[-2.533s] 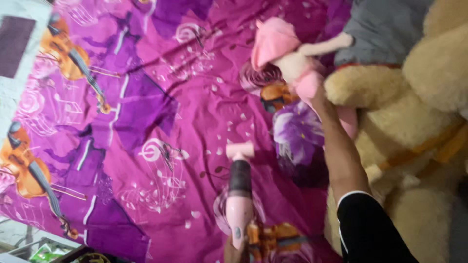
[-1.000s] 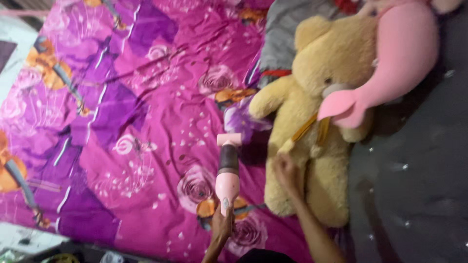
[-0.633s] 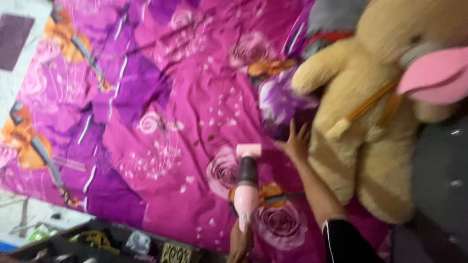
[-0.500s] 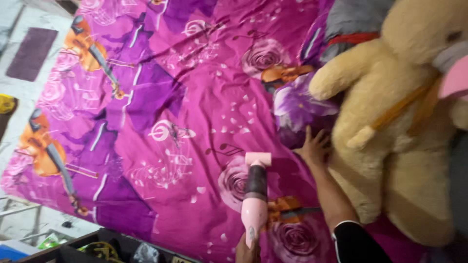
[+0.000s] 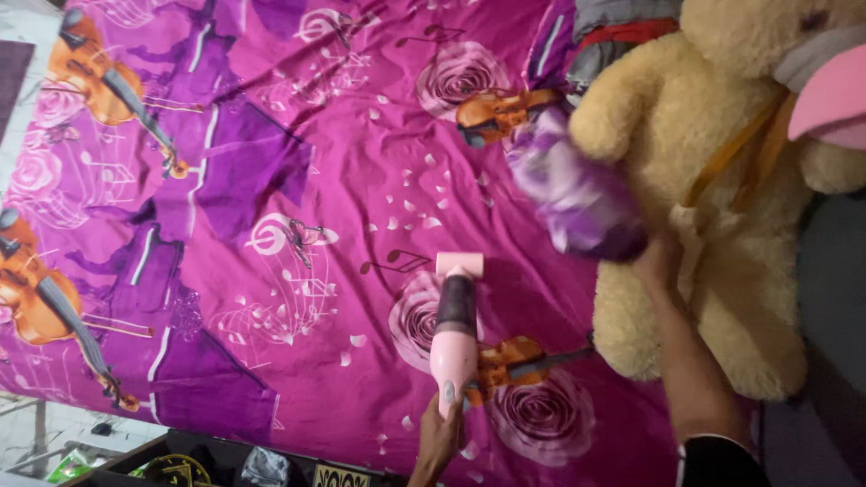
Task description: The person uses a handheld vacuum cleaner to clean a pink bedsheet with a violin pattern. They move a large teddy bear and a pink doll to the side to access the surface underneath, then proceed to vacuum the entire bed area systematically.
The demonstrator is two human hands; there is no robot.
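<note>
My left hand [image 5: 439, 436] grips the handle of a pink handheld vacuum [image 5: 454, 327], whose flat nozzle rests on the magenta bedsheet [image 5: 298, 180] printed with violins and roses. My right hand [image 5: 657, 264] is at the edge of the sheet beside a big tan teddy bear [image 5: 713, 180]. It lifts a bunched purple fold of the sheet [image 5: 577, 198] up against the bear. The fingers are partly hidden by the fold and blurred.
A pink plush toy [image 5: 834, 95] lies over the bear's head at the right edge. Grey bedding [image 5: 825, 298] lies to the right of the bear. A dark crate of odds and ends [image 5: 244, 464] stands by the bed's near edge, on pale floor [image 5: 18, 433].
My right hand moved from flat on the sheet to the bear's side and pulled a fold of the sheet up. The vacuum stays in my left hand, nozzle on the sheet.
</note>
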